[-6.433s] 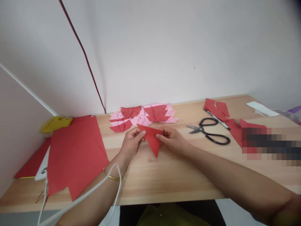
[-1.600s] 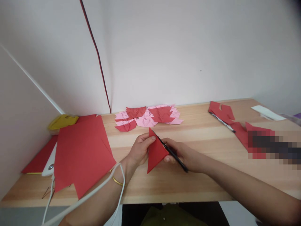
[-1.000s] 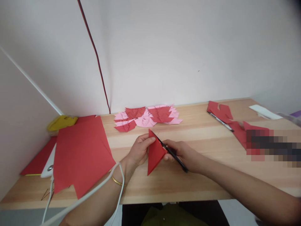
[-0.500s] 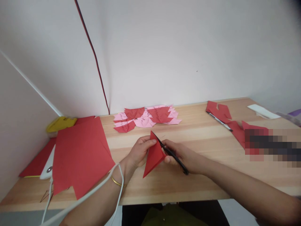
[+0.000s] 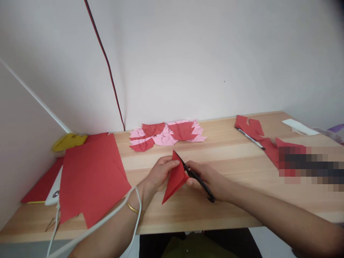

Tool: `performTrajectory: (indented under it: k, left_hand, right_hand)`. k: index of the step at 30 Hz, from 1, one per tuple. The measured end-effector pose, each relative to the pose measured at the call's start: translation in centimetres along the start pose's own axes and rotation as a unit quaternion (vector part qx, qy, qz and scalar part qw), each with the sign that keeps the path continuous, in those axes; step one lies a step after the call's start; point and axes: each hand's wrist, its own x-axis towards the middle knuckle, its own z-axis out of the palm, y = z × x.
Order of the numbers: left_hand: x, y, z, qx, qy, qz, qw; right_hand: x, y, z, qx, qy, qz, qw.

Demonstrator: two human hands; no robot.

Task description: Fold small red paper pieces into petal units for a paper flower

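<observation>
A folded piece of red paper (image 5: 175,179) is pinched between the thumb and fingers of my left hand (image 5: 164,170), its long point hanging down toward me. My right hand (image 5: 205,179) grips black-handled scissors (image 5: 197,178). Their blades lie along the right edge of the folded paper, close to its upper tip. Part of the blades is hidden by the paper, and my right fingers cover some of the handle. Behind my hands, cut red and pink paper pieces (image 5: 163,139) with jagged edges lie against the wall.
Large red sheets (image 5: 92,175) lie at the left, near a yellow object (image 5: 70,141) and a white cable (image 5: 92,229) crossing my left forearm. Red offcuts (image 5: 245,126), a pen (image 5: 251,139) and a white strip (image 5: 300,127) lie on the wooden table (image 5: 228,211) at the right.
The lower point of the folded paper has swung slightly left and its layers look a little more spread. Both hands keep their grips in nearly the same place.
</observation>
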Motion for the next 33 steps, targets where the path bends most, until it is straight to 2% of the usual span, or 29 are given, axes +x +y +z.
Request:
performTrajectory:
  k: [16,20,23,25,27,32,33]
  left_hand:
    - [0.4,-0.6,-0.6,0.02,-0.024,-0.015,0.999]
    - [0.9,-0.7,-1.0,0.004,-0.002,0.01,1.0]
    - [1.5,-0.6,-1.4,-0.007,0.047,0.051,0.998]
    - [1.9,-0.4,-1.8,-0.022,0.087,0.091,0.992]
    - [2.2,-0.2,-2.0,-0.036,0.109,0.127,0.985]
    - [2.4,0.0,-2.2,-0.052,0.101,0.146,0.983]
    - [2.4,0.0,-2.2,-0.051,0.096,0.148,0.983]
  right_hand:
    - [0.0,-0.3,0.4,-0.014,0.037,0.032,0.999]
    - [-0.2,-0.6,-0.8,-0.02,0.048,0.086,0.995]
    - [-0.9,-1.3,-2.8,-0.112,0.067,0.13,0.983]
    - [-2.0,-1.5,-4.5,-0.181,0.051,0.167,0.968]
    - [-3.3,-1.3,-6.3,-0.261,0.053,0.213,0.94]
    - [-6.2,2.1,-10.5,-0.477,0.121,0.306,0.815]
    - [-6.5,3.1,-11.2,-0.497,0.129,0.307,0.801]
